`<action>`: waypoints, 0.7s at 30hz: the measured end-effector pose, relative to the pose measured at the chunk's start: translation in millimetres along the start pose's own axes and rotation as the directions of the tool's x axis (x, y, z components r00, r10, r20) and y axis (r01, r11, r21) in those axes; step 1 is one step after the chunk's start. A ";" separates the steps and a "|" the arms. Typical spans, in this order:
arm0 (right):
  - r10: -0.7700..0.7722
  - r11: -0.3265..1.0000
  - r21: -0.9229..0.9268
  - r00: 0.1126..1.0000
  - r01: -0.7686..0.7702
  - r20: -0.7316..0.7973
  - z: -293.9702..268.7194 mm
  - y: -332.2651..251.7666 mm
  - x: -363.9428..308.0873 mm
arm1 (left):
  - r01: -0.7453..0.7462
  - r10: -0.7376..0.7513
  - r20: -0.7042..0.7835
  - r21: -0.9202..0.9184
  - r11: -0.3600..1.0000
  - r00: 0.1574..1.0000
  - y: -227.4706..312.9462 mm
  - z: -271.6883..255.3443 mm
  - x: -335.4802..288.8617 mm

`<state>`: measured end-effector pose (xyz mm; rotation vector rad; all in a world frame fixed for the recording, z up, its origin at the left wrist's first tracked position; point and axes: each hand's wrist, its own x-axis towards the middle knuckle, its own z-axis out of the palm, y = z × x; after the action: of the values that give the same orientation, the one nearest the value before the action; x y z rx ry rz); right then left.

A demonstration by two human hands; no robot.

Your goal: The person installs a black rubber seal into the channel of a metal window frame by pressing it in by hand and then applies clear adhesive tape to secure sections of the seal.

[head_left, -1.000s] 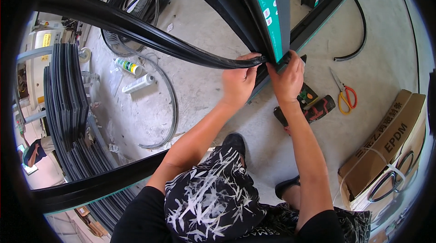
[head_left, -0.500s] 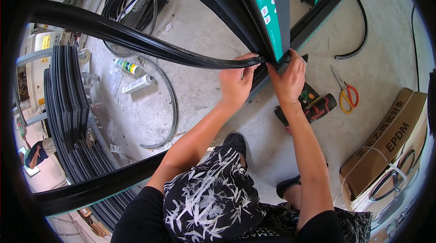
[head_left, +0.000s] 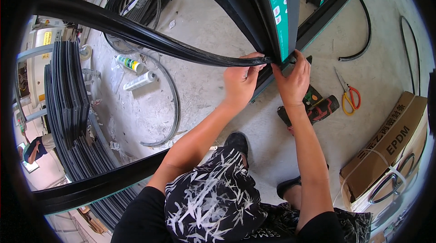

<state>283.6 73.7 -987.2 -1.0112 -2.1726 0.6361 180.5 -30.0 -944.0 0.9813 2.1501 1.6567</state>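
A long black grooved strip (head_left: 181, 51) sweeps in from the upper left and ends at a corner of black profiles. My left hand (head_left: 240, 82) is closed around its end from below, thumb and fingers pinching it. Close beside it, my right hand (head_left: 293, 82) grips the foot of an upright black profile with teal film (head_left: 282, 29), thumb on the left and fingers on the right side. What lies under my right fingertips is partly hidden. A long black profile bar (head_left: 324, 23) with a teal edge runs beneath the corner to the upper right.
A red-and-black cordless drill (head_left: 324, 108) lies below my right hand. Scissors with red and yellow handles (head_left: 349, 100), a short curved black strip (head_left: 367, 29) and a cardboard box (head_left: 379, 138) lie to the right. Coiled strip (head_left: 131, 7), two tubes (head_left: 140, 81) and stacked black profiles (head_left: 68, 98) are left.
Both hands keep their grip at the corner, and the view has shifted slightly. The thin black strip at the far right now shows as a wider loop.
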 end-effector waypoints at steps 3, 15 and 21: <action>0.002 1.000 0.002 1.000 -0.002 -0.002 -0.7 0.3 -0.5 | -0.001 0.001 -0.026 0.015 1.000 1.000 0.3 0.5 0.5; 0.041 0.999 0.012 0.998 -0.042 0.041 -3.3 0.6 0.6 | 0.070 -0.071 -0.007 -0.050 0.996 0.997 -1.1 -2.7 1.9; 0.031 0.999 0.022 0.998 -0.032 0.056 -7.2 1.9 -0.3 | 0.096 -0.093 0.044 -0.064 0.993 0.995 1.9 -8.2 -1.1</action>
<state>290.0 75.7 -983.7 -1.0289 -2.1968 0.7100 177.3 -36.7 -939.8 0.8731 2.0687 1.6375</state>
